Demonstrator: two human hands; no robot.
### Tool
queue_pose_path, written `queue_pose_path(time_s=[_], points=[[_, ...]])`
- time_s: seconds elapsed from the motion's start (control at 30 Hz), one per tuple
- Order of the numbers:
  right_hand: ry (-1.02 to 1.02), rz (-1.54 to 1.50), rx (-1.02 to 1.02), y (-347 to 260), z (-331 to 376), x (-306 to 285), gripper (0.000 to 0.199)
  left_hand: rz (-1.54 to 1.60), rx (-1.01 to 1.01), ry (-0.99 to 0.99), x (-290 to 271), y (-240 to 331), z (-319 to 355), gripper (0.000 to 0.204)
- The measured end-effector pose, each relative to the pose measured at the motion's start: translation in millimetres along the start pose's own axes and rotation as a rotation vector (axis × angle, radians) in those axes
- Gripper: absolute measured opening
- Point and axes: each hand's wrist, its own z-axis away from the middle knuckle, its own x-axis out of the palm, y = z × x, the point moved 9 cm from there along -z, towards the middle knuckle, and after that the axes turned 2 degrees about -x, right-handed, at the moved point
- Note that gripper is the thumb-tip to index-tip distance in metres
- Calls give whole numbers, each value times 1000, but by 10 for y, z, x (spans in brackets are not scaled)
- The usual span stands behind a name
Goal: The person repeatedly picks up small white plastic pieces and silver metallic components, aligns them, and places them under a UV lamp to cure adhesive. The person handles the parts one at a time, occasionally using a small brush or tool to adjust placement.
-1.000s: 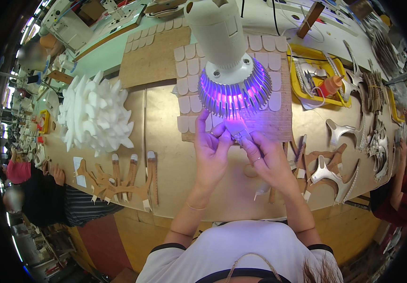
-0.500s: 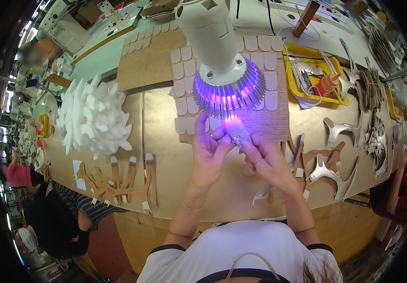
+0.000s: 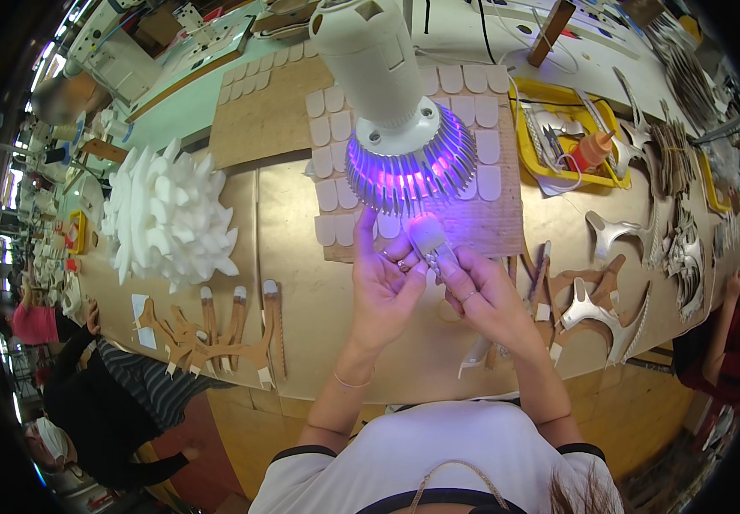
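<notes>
Co-worker [image 3: 87, 411] leaned back from gold table [image 3: 301, 343], right grip [image 3: 490, 300] pinching pale tab [image 3: 427, 238], left grip [image 3: 380, 293] unclear

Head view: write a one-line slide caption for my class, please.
Right hand holding a pale piece beside a purple-lit lamp, left hand close by, yellow tray to the right.

Lamp [image 3: 413, 163]: over the cardboard [image 3: 508, 216], beyond my fingers [image 3: 365, 236].
Pile of pointed pieces [image 3: 171, 214]: at my left.
Tray [image 3: 521, 135]: at my right, squeeze bottle [image 3: 592, 152] in it.
</notes>
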Motion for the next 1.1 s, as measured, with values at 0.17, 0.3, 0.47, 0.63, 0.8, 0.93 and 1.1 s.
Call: queue_pose_path(time_s=[0.17,0.3,0.47,0.63,0.8,0.93,1.1], points=[[-12,14,-48,-24,21,-14,27,61,-31,-30,-7,-51,14,86],[8,25,-42,-29,42,-33,29,63,-15,-25,12,-53,30,87],[53,122,-62,-64,54,-58,31,-51,-2,13,52,-29,85,87],[27,-17,-2,-13,67,-41,30,-154,30,-2,95,0,107,85],[15,68,-33,-56,70,-24,28,-58,8,-48,58,2,61,81],[83,231,-72,-136,51,-35,27,134,-77,-2,-36,-7,28,72],[89,355,-101,-186,42,32,25,-56,-213,129,-211,-129,-47,47]])
